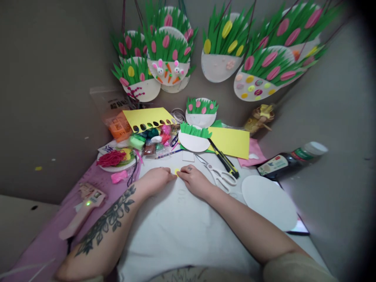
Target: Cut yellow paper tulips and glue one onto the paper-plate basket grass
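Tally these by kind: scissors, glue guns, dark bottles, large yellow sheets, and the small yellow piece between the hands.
Scissors: 1
Glue gun: 1
Dark bottle: 1
Large yellow sheets: 2
Small yellow piece: 1
Total: 6

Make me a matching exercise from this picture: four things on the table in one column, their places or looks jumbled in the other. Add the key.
Things
1. Small yellow piece
2. Glue gun
3. Scissors
4. Bottle

Places or looks
A. Dark, with a white cap
B. Showing a small green light
C. Between the fingertips of the left hand and those of the right hand
D. White-handled, beside the black and yellow cutter

Right pairs: 1-C, 2-B, 3-D, 4-A
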Demonstrator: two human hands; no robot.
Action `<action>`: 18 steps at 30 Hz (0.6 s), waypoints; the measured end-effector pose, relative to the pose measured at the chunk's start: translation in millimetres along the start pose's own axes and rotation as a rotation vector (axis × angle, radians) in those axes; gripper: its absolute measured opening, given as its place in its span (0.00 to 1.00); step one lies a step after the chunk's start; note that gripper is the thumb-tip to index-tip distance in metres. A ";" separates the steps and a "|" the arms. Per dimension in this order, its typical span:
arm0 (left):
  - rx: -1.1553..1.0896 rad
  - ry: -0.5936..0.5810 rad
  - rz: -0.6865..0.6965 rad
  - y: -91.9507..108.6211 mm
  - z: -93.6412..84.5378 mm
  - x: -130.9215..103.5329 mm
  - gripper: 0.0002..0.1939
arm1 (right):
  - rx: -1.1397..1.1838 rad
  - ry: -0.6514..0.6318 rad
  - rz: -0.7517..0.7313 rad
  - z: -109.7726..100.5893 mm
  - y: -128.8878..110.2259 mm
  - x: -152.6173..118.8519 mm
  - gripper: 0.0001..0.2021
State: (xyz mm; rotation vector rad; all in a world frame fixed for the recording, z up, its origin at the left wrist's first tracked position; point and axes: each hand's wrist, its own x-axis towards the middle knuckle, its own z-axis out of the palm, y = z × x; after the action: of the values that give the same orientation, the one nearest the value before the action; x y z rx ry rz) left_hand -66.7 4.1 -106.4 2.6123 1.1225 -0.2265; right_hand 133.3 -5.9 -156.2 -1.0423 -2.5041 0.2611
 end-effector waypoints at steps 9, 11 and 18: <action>-0.028 0.003 -0.012 -0.1 0.0 -1.1 0.18 | -0.010 0.004 -0.010 2.1 2.8 -1.2 0.15; -0.035 0.009 -0.014 0.4 0.6 -1.3 0.18 | -0.029 -0.008 -0.011 1.8 2.4 -1.3 0.15; -0.152 0.096 -0.017 -9.7 -6.9 -6.9 0.17 | -0.268 -0.199 -0.027 -8.4 -12.4 3.7 0.13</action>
State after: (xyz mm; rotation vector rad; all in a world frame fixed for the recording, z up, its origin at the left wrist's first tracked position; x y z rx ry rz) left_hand -78.3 8.0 -100.0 2.5034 1.1462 -0.0178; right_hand 126.8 -11.9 -143.6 -1.1319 -2.7884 0.0205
